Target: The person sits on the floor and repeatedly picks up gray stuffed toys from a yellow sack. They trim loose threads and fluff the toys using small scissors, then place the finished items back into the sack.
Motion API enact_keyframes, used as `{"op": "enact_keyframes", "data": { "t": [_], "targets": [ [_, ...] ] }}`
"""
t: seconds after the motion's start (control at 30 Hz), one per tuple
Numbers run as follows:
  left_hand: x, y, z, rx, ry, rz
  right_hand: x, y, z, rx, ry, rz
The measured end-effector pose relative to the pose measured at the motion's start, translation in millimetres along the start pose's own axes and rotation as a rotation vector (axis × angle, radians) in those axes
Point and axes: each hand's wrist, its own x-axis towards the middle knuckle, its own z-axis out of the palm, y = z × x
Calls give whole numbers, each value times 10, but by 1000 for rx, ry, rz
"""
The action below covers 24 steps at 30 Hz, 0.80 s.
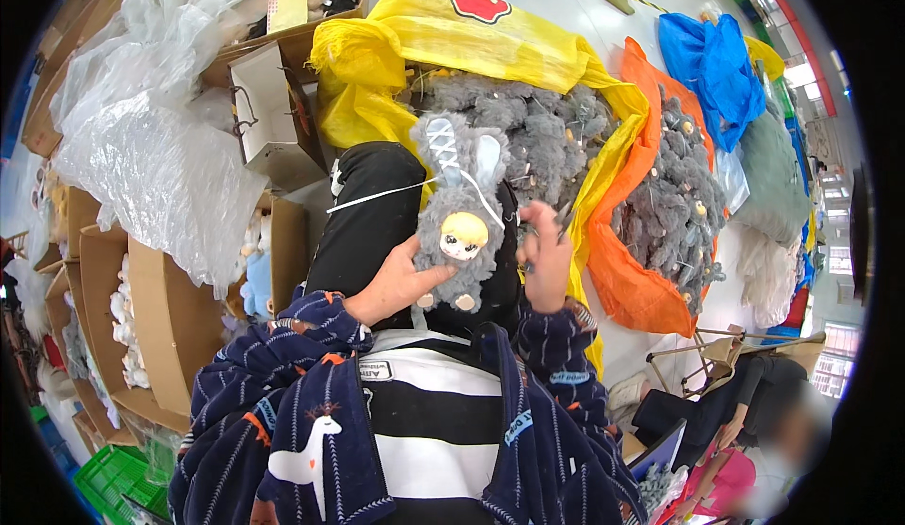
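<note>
My left hand [401, 283] is closed around the lower body of a grey plush rabbit [436, 226] with long ears and a pale doll face under a yellow fringe. It lies upright over my lap, one ear laced with white cord. A thin white cord [377, 197] stretches leftward from it across my dark trouser leg, and another piece hangs beside the face. To the right of the toy, my raised right hand [545, 261] has curled fingers, with a small dark pointed tool [566, 218] showing at them. The tool's kind is not clear.
A yellow sack [452, 40] full of grey plush toys lies open ahead of me. Right of it is an orange sack [613, 242] of similar toys. Cardboard boxes [156, 318] and clear plastic sheeting [160, 148] crowd the left. Another person [745, 402] sits at lower right.
</note>
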Motion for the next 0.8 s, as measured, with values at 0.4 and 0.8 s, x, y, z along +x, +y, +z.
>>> {"op": "enact_keyframes", "data": {
  "t": [0.4, 0.8],
  "targets": [
    [86, 230, -72, -131, -75, -178, -82, -15, 218, -417, -187, -68],
    [201, -50, -45, 78, -47, 122, 51, 99, 492, -112, 95, -195]
  ]
}}
